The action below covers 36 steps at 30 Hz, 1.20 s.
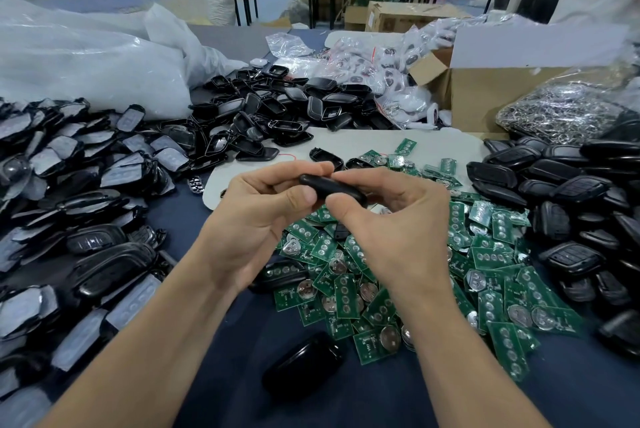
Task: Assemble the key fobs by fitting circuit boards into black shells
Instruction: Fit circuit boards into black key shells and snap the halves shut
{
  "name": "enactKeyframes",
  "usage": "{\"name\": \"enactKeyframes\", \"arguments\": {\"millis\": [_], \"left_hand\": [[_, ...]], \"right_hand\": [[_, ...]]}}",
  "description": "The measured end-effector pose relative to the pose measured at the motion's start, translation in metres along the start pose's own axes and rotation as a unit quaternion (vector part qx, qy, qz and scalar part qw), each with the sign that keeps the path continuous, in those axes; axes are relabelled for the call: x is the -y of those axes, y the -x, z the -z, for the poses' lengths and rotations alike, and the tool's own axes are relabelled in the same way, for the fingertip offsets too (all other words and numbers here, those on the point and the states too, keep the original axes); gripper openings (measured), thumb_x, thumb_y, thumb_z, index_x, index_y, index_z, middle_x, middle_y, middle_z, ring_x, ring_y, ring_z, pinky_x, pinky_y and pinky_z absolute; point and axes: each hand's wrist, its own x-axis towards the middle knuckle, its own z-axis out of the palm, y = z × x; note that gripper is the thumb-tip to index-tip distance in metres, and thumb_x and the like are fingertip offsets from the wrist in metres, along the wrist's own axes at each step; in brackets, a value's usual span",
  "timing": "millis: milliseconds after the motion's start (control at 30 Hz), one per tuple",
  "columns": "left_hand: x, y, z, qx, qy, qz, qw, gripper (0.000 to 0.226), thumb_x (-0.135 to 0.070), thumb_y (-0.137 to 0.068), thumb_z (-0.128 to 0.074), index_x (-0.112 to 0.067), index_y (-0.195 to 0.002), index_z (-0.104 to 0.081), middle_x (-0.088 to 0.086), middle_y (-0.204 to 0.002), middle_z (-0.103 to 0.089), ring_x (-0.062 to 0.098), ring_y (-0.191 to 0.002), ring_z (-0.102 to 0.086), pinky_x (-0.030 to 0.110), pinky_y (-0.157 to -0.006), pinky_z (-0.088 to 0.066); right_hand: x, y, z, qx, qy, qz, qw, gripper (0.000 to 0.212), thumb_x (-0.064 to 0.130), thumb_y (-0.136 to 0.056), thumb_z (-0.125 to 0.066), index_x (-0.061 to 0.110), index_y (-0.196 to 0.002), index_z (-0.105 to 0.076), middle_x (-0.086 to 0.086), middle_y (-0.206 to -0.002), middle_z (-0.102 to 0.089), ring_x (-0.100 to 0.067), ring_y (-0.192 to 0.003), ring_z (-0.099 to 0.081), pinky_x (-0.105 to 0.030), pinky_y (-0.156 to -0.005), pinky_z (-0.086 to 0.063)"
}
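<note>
Both hands hold one black key fob shell (327, 187) above the table's middle. My left hand (263, 216) grips its left end between thumb and fingers. My right hand (391, 223) pinches its right end, thumb underneath. Whatever lies inside the shell is hidden. Under the hands lies a heap of green circuit boards (433, 275) with round silver cells. A shell with a board in it (280, 273) rests by my left wrist. Another black shell (304, 363) lies between my forearms.
Shell halves with grey button pads (69, 206) are heaped on the left. Empty black shells (277, 109) are piled behind, closed fobs (571, 202) on the right. At the back are plastic bags (86, 60), a cardboard box (485, 95) and a bag of metal rings (561, 109).
</note>
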Motion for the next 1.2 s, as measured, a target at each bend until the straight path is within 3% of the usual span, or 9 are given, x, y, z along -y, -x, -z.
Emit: {"name": "enactKeyframes", "arguments": {"millis": [133, 300, 467, 533, 633, 700, 867, 1000, 1200], "left_hand": [[-0.001, 0.000, -0.003, 0.000, 0.007, -0.005, 1.000, 0.027, 0.003, -0.079, -0.064, -0.010, -0.093, -0.083, 0.009, -0.110, -0.079, 0.024, -0.106, -0.075, 0.037, -0.094, -0.060], [-0.002, 0.003, -0.004, -0.001, -0.029, -0.039, 0.999, 0.024, -0.001, -0.071, -0.078, -0.014, -0.090, -0.085, 0.009, -0.105, -0.080, 0.021, -0.100, -0.076, 0.028, -0.086, -0.059], [-0.001, 0.004, -0.005, -0.057, -0.200, -0.111, 0.972, 0.039, 0.013, -0.075, -0.079, -0.021, -0.093, -0.084, 0.003, -0.092, -0.082, 0.019, -0.092, -0.077, 0.025, -0.084, -0.059], [0.001, 0.006, -0.006, -0.069, -0.286, -0.119, 0.948, 0.047, 0.015, -0.077, -0.079, -0.029, -0.093, -0.083, -0.004, -0.091, -0.082, 0.017, -0.091, -0.079, 0.025, -0.084, -0.061], [0.004, 0.008, -0.012, -0.090, -0.279, -0.116, 0.949, 0.047, 0.011, -0.078, -0.081, -0.033, -0.095, -0.084, -0.006, -0.092, -0.082, 0.012, -0.091, -0.079, 0.021, -0.079, -0.060], [0.004, 0.007, -0.015, -0.100, -0.219, -0.091, 0.966, 0.037, 0.001, -0.081, -0.083, -0.032, -0.096, -0.084, -0.003, -0.095, -0.082, 0.010, -0.093, -0.078, 0.017, -0.080, -0.058], [0.008, 0.006, -0.024, -0.077, -0.154, -0.065, 0.983, 0.019, -0.028, -0.080, -0.077, -0.026, -0.097, -0.085, 0.004, -0.098, -0.082, 0.017, -0.094, -0.078, 0.022, -0.079, -0.059], [0.009, 0.008, -0.027, -0.095, -0.169, -0.110, 0.975, 0.021, -0.010, -0.091, -0.074, -0.026, -0.097, -0.085, 0.001, -0.095, -0.082, 0.014, -0.092, -0.078, 0.018, -0.077, -0.058], [0.006, 0.012, -0.031, -0.115, -0.216, -0.139, 0.960, 0.039, 0.003, -0.093, -0.069, -0.032, -0.085, -0.085, -0.008, -0.084, -0.081, 0.005, -0.081, -0.077, 0.013, -0.070, -0.056]], "right_hand": [[0.002, 0.000, 0.002, 0.009, 0.010, 0.021, 1.000, 0.031, 0.022, -0.067, -0.088, 0.039, -0.092, -0.082, 0.014, -0.089, -0.079, -0.011, -0.087, -0.076, -0.038, -0.082, -0.063], [0.001, 0.000, 0.003, -0.005, 0.013, 0.009, 1.000, 0.031, 0.012, -0.071, -0.091, 0.034, -0.091, -0.083, 0.011, -0.090, -0.078, -0.010, -0.086, -0.075, -0.037, -0.078, -0.063], [-0.002, 0.001, 0.003, 0.004, 0.144, 0.037, 0.989, 0.029, 0.021, -0.074, -0.090, 0.043, -0.090, -0.080, 0.024, -0.086, -0.068, 0.018, -0.087, -0.060, -0.002, -0.075, -0.045], [-0.004, 0.002, 0.001, 0.046, 0.184, 0.031, 0.981, 0.024, 0.020, -0.078, -0.087, 0.036, -0.096, -0.082, 0.029, -0.078, -0.065, 0.020, -0.080, -0.058, 0.000, -0.070, -0.042], [-0.005, 0.000, 0.000, 0.081, 0.092, -0.034, 0.992, 0.024, 0.015, -0.080, -0.085, 0.035, -0.094, -0.082, 0.026, -0.072, -0.073, 0.006, -0.072, -0.071, -0.011, -0.068, -0.055], [-0.004, -0.001, -0.001, 0.074, -0.051, -0.113, 0.990, 0.019, 0.011, -0.082, -0.085, 0.028, -0.090, -0.084, 0.006, -0.074, -0.078, -0.005, -0.064, -0.070, -0.020, -0.065, -0.056], [-0.004, -0.001, -0.005, 0.116, -0.287, -0.247, 0.918, 0.017, 0.011, -0.076, -0.082, 0.007, -0.092, -0.083, -0.010, -0.079, -0.076, -0.015, -0.065, -0.069, -0.021, -0.064, -0.057], [-0.005, -0.003, -0.004, 0.146, -0.305, -0.262, 0.904, 0.027, 0.012, -0.069, -0.079, 0.002, -0.094, -0.081, -0.015, -0.083, -0.076, -0.019, -0.072, -0.074, -0.023, -0.066, -0.060], [-0.005, 0.000, -0.006, 0.146, -0.279, -0.247, 0.916, 0.013, -0.002, -0.080, -0.077, 0.007, -0.088, -0.083, -0.013, -0.080, -0.077, -0.018, -0.067, -0.072, -0.023, -0.065, -0.060]]}}
